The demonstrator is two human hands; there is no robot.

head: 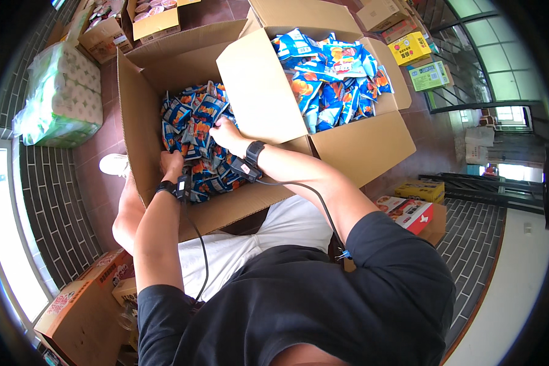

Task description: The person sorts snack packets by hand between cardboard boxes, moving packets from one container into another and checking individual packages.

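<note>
An open cardboard box [131,105] stands before me, holding many small blue and orange snack packets [175,113]. Both my hands are inside it. My left hand [171,161] is low at the box's left side, its curled fingers touching the packets. Further right and higher, my right hand [224,132] is bent over the pile with its fingertips at a packet. Whether either hand grips one is not clear. A second open cardboard box [357,146], to the right, is filled with larger blue snack bags [343,59]; one of its flaps [265,87] leans over the first box.
Wrapped toilet paper rolls [73,87] stand on the floor at the left. Boxes of tubs [155,27] are at the top left. A yellow box [408,48] and a green box [427,76] lie at the upper right. More cartons [82,315] stand at the lower left.
</note>
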